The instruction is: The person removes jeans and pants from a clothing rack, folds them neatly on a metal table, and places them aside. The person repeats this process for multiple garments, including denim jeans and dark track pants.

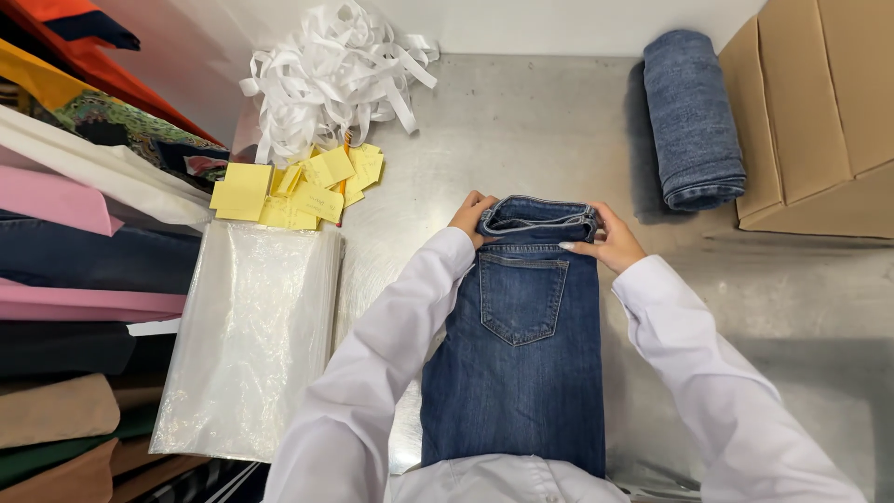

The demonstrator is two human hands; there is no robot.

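A pair of blue jeans lies folded lengthwise on the grey metal table, waistband at the far end and a back pocket facing up. My left hand grips the left corner of the waistband. My right hand holds the right corner, fingers curled over the rolled edge. Both arms wear white sleeves.
A rolled pair of blue jeans lies at the back right beside a cardboard box. A stack of clear plastic bags, yellow paper tags and a heap of white strips sit at left. Folded fabrics pile along the left edge.
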